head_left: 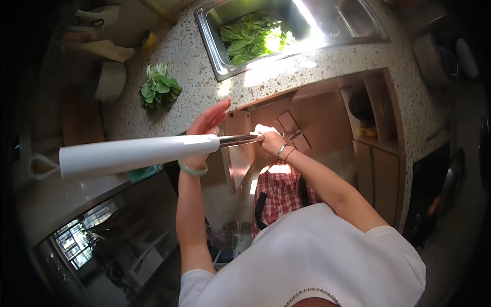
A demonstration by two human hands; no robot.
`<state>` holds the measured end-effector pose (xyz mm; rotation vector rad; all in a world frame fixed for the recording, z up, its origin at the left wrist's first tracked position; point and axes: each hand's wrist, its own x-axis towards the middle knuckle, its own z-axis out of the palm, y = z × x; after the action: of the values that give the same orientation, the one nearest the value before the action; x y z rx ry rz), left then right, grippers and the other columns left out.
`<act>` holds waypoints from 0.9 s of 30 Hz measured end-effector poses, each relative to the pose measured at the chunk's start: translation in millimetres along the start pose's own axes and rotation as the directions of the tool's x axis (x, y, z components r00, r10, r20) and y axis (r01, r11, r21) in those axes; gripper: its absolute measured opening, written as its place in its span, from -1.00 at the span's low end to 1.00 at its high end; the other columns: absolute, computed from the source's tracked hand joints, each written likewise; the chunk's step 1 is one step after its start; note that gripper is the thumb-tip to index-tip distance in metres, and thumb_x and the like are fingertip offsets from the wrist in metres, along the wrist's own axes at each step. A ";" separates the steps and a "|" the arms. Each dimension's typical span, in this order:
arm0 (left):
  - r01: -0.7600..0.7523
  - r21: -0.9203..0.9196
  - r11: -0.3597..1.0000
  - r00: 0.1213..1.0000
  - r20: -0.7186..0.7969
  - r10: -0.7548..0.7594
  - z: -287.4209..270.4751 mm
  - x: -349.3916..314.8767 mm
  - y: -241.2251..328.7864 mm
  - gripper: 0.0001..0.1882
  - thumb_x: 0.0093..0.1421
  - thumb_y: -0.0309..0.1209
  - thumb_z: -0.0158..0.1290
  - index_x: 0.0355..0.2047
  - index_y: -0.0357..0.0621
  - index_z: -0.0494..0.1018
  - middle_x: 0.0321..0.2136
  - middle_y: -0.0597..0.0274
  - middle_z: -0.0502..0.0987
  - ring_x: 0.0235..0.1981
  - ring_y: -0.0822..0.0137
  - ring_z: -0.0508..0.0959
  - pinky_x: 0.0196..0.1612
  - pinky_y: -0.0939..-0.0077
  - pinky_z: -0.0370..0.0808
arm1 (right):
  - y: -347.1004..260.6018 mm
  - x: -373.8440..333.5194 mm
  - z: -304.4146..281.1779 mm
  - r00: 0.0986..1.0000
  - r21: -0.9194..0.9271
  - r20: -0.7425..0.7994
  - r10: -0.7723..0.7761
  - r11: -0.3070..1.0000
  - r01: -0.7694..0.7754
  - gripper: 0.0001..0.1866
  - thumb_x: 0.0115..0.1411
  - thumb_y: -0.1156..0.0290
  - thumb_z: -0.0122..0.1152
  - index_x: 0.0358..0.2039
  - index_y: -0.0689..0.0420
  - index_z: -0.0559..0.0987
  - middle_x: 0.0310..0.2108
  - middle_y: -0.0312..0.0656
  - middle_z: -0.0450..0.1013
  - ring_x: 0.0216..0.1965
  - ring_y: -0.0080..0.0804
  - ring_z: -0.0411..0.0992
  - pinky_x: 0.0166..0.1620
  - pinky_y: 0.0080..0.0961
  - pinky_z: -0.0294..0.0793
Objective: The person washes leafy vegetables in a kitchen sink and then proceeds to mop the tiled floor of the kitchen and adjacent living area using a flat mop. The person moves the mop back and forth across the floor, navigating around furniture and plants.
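Observation:
A long pole with a thick white handle (pixel 138 153) and a slim metal shaft (pixel 238 140) runs across in front of me, with a hanging loop at its left end. My right hand (pixel 271 140) is closed round the shaft at its lower end. Below that hand, near the floor, lie two flat hinged plates (pixel 288 124) that look like a flat mop head. Fingers stretched out, my left hand (pixel 209 120) is beside the white handle, which partly hides it. Whether the palm touches the handle, I cannot tell.
Ahead, a steel sink (pixel 219 71) set in the speckled counter (pixel 189 66) holds leafy greens (pixel 255 36). A bunch of greens (pixel 160 89) lies on the counter to the left. An open cabinet door (pixel 239 148) stands near my left arm. Shelves (pixel 376 110) are to the right.

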<state>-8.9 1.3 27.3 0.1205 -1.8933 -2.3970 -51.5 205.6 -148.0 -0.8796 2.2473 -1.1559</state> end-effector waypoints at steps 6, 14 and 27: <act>-0.155 0.095 0.983 0.983 0.112 0.145 69.8 -109.4 44.2 -0.56 0.03 -0.15 0.22 -0.26 -0.19 0.35 -0.24 0.03 0.51 0.02 0.08 0.43 0.21 -0.01 0.10 | -20.3 -58.5 7.8 0.999 -0.082 0.015 0.028 0.996 -0.027 -0.82 0.16 0.30 0.04 -0.48 0.14 0.42 -0.52 -0.04 0.42 -0.36 -0.03 0.40 -0.26 -0.21 0.33; -0.350 -0.016 0.937 0.932 -0.102 0.347 167.1 -176.7 7.4 -0.76 0.14 -0.30 0.10 -0.54 -0.08 0.30 -0.64 0.25 0.47 -0.43 0.22 0.56 0.00 0.07 0.37 | -9.9 -142.6 -20.9 0.991 -0.145 -0.087 -0.104 0.985 0.091 -0.79 0.17 0.29 0.06 -0.54 0.11 0.42 -0.59 -0.16 0.39 -0.44 -0.19 0.38 -0.25 -0.35 0.27; -0.294 0.046 0.955 0.932 -0.210 0.297 184.8 -261.6 -94.3 -0.88 0.05 -0.69 -0.06 -0.53 -0.19 0.30 -0.68 0.28 0.35 -0.61 0.38 0.34 -0.26 0.29 0.39 | 115.9 -191.2 11.5 0.971 -0.446 0.078 0.225 0.879 -0.168 -0.76 0.12 0.19 0.12 -0.47 0.10 0.53 -0.35 -0.22 0.43 -0.08 -0.22 0.31 -0.10 -0.23 0.39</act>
<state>228.2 231.7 -19.3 0.0838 -1.6956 -2.0818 49.6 387.7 -230.3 -0.8317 2.4615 -0.4904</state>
